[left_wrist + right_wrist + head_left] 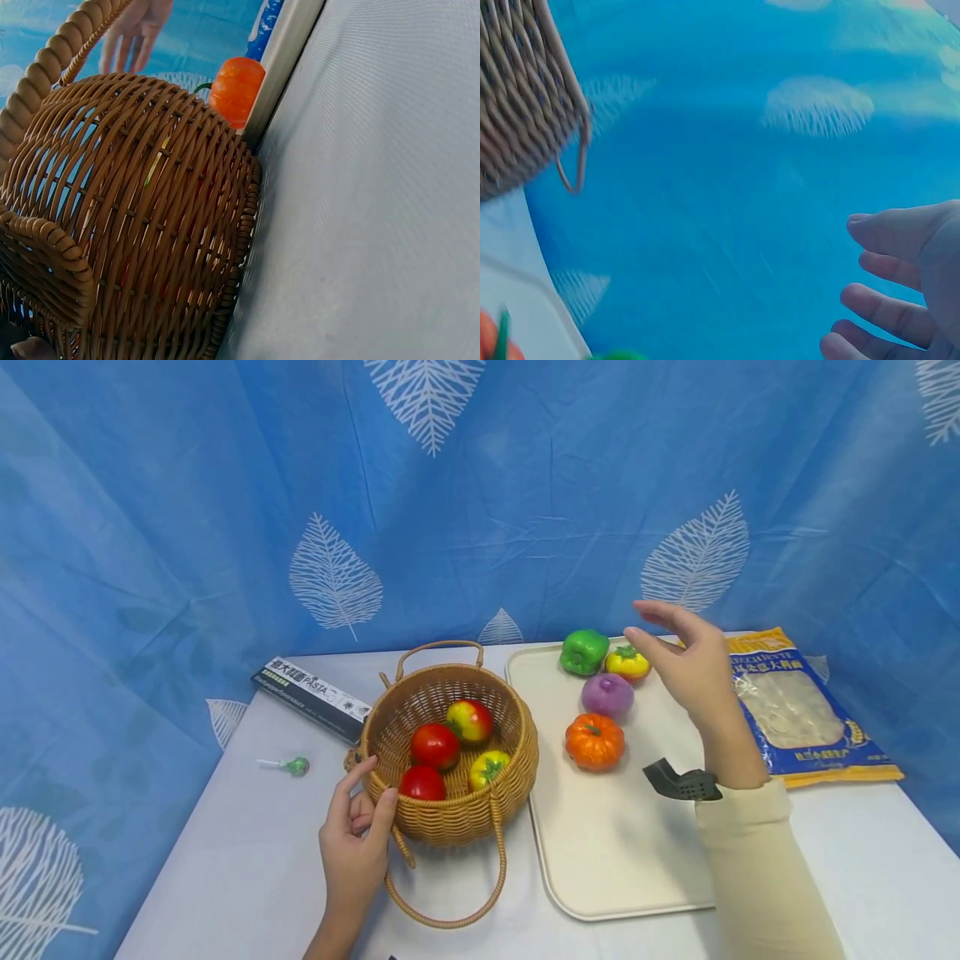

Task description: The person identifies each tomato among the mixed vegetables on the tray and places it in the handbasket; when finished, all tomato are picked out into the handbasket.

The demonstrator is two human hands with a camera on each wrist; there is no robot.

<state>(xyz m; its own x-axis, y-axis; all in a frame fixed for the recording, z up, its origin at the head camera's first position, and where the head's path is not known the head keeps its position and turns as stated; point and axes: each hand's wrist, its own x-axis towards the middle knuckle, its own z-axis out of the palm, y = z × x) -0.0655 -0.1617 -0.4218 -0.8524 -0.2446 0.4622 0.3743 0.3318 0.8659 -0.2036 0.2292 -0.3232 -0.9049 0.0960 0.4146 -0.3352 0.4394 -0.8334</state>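
A round wicker basket (457,822) holds several toy fruits, among them a red one (435,747), a red-and-yellow one (470,721) and a yellow one with a green leafy top (489,769). My left hand (356,843) holds the basket's near left rim, thumb and forefinger at the edge. In the left wrist view, wickerwork (150,217) hides most of that hand. Raised over the far part of the tray, my right hand (693,664) has its fingers spread from the thumb and holds nothing. Nearest below it lies a yellow-and-red toy fruit (628,665).
On the cream tray (637,868) sit a green bell pepper (584,652), a purple onion (607,695) and an orange pumpkin (595,742). A pasta bag (802,710) lies right of it. Left are a black pasta box (311,697) and a green lollipop (298,767).
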